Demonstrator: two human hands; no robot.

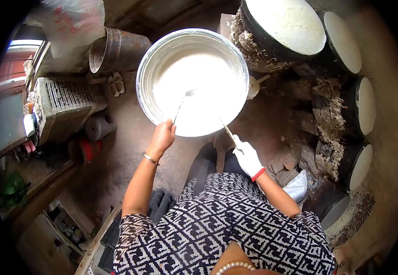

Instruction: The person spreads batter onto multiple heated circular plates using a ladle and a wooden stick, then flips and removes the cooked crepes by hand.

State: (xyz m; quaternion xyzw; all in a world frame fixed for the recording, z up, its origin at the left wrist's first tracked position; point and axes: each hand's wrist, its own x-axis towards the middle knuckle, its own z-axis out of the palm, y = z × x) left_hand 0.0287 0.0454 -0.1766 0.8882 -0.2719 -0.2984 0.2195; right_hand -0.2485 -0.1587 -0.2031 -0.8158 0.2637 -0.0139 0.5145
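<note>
The wide round metal basin (192, 82) sits on the ground ahead of the person, filled most of the way with smooth white batter (194, 89). The left hand (162, 136) is closed around the handle of a long metal ladle (184, 101) whose bowl rests in the batter. The right hand (246, 156), in a white glove, grips a thin wooden stick (227, 130) at the basin's near rim. To the right, round black griddles (295, 25) curve away, each coated with a pale batter sheet.
</note>
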